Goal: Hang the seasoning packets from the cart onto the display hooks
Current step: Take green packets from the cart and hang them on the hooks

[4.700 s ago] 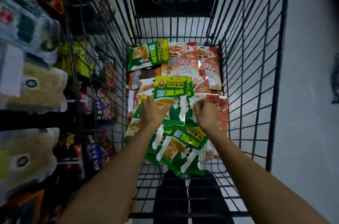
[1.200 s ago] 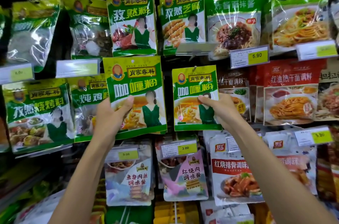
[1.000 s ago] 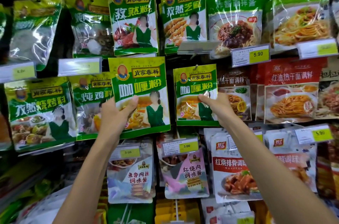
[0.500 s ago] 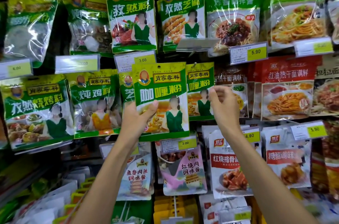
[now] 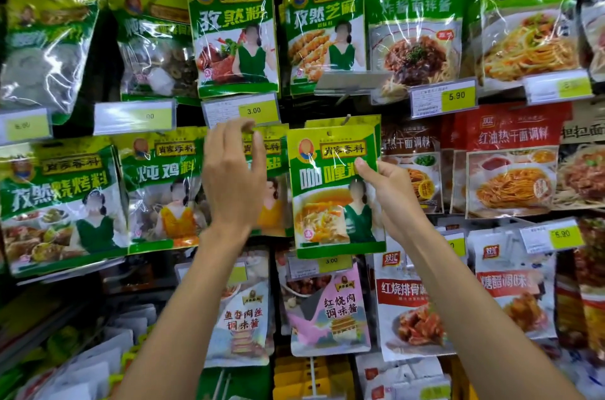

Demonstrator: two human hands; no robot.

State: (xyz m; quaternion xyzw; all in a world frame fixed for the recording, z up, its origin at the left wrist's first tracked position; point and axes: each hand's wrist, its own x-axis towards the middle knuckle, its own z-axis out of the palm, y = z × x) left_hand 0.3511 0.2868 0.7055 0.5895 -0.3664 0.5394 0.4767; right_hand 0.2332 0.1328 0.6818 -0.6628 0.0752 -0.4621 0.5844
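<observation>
A person's right hand (image 5: 389, 196) pinches the right edge of a green curry packet (image 5: 330, 203), thumb pressed on its front and fingers curled behind it; the packet is held upright and flat against the display rack (image 5: 288, 106), facing the viewer. The left hand (image 5: 232, 183) is raised just left of the curry packet, back towards the camera, fingers extended upward and relaxed, holding no packet; whether its fingertips touch anything behind them cannot be told.

The rack fills the whole view around the curry packet, hung row upon row. To its right hangs a block of red noodle-sauce packets (image 5: 510, 163); to its left, past the left hand, a green stewed-chicken packet (image 5: 163, 190); above it a green sesame-cumin packet (image 5: 324, 29), with a green cumin powder packet (image 5: 234, 29) up and to the left. Directly below it hangs a pink and white braised-pork sauce packet (image 5: 330, 308). Another green packet (image 5: 271, 183) hangs just left of the curry packet, partly covered by the left hand.

A price label (image 5: 242, 111) reading 3.00 sits up and left of the curry packet, just above the left fingertips; a second 3.00 label (image 5: 322, 263) touches its lower edge. A metal hook (image 5: 346, 120) shows just above its top edge, slightly right of its small punched hole.
</observation>
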